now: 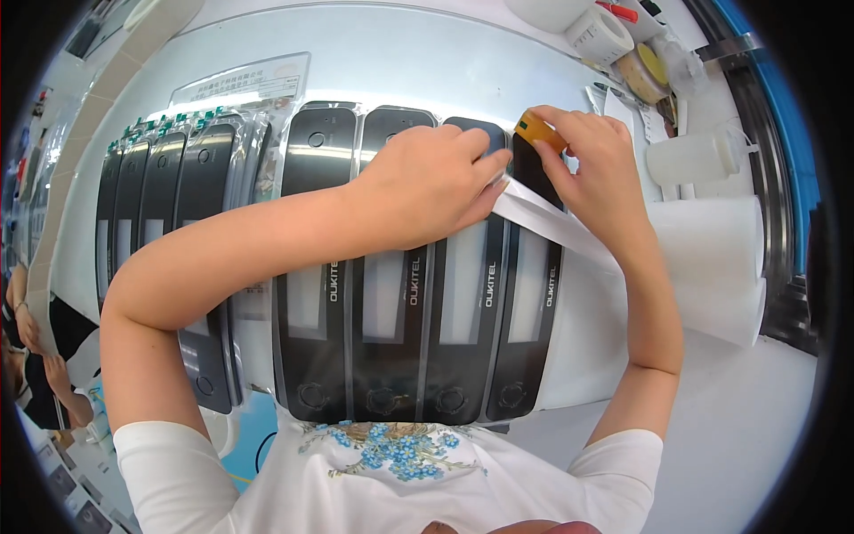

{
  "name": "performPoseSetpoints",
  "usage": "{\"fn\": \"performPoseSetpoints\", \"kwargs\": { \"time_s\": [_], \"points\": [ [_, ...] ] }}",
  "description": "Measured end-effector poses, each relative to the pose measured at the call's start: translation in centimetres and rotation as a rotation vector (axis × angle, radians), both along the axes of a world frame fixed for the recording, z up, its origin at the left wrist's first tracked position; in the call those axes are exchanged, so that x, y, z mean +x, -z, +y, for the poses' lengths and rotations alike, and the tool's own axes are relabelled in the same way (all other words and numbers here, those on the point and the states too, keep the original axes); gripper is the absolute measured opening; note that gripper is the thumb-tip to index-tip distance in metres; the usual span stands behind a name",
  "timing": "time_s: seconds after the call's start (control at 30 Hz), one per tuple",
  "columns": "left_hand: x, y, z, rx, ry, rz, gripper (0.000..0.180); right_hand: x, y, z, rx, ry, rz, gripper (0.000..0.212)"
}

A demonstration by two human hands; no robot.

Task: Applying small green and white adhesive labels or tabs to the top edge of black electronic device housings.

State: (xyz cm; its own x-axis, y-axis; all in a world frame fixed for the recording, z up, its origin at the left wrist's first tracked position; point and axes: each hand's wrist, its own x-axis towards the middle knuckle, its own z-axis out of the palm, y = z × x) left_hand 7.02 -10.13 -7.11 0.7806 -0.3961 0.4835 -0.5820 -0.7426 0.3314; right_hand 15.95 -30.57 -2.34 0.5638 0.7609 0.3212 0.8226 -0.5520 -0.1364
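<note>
Several long black panels (311, 365) lie side by side in front of me, each with a pale rectangular window and round outlines near its ends. Over their upper part, my left hand (436, 182) is closed, pinching the end of a white strip (543, 214). This strip slants down to the right and passes behind my right forearm. At the top of the rightmost panel, my right hand (592, 165) grips a small orange-yellow piece (539, 132) with a green patch between thumb and fingers. What exactly that piece is, I cannot make out.
More black panels (200, 169) with green tabs lie overlapped at the left, beside a clear printed sheet (258, 80). To the right are white rolls (707, 245), a translucent jar (694, 158) and tape rolls (642, 73). Another person's hands (58, 374) show at the far left.
</note>
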Motion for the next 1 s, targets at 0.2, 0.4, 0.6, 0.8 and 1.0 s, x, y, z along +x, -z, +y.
{"fn": "performPoseSetpoints", "kwargs": {
  "time_s": [0.2, 0.4, 0.6, 0.8, 1.0],
  "points": [
    [2.4, -0.7, -0.8, 0.102, -0.103, 0.258, 0.029, 0.0, -0.1, -0.2, -0.019, -0.008, 0.054, 0.031],
    [0.9, 0.3, -0.5, 0.094, -0.049, -0.001, 0.027, -0.4, -0.6, -0.2, -0.104, -0.044, -0.035, 0.036],
    [0.6, 0.6, -0.1, 0.065, 0.023, -0.017, 0.028, -0.2, -0.3, 0.0, -0.067, -0.046, -0.018, 0.035],
    [-0.3, 0.6, 0.4, 0.070, 0.046, -0.005, 0.034, -0.3, -0.5, 0.0, -0.070, -0.029, -0.005, 0.032],
    [-0.9, 0.3, 0.7, 0.051, 0.050, -0.064, 0.024, -1.0, -0.9, -0.2, -0.095, -0.031, -0.051, 0.032]
  ]
}}
